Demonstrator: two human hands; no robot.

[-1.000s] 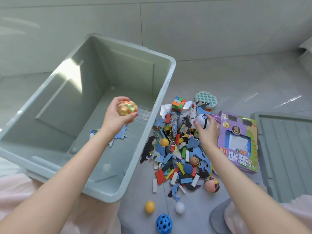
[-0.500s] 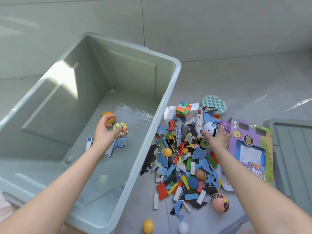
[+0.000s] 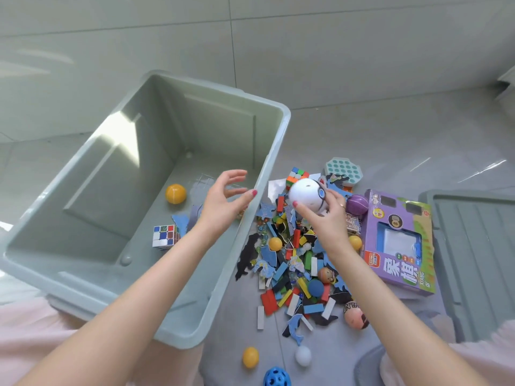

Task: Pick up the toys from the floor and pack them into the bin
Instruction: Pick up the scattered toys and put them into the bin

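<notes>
Right hand (image 3: 324,218) gripping white round plastic ball toy (image 3: 306,196), partly hiding pile beneath. Left hand (image 3: 223,201) wide, fingers spread, over grey-green plastic bin (image 3: 267,168), covering blue pieces.

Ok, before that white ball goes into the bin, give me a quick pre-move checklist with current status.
1. Right hand grips the white ball: ok.
2. Ball lifted off the toy pile: ok.
3. Ball over the bin opening: not ok, it is outside the right rim.
4. Left hand free: ok, fingers spread, holding nothing.
5. Drop path clear: not ok, left hand sits by the rim in the way.
6. Room on the bin floor: ok, only an orange ball, a cube and some flat pieces.
</notes>
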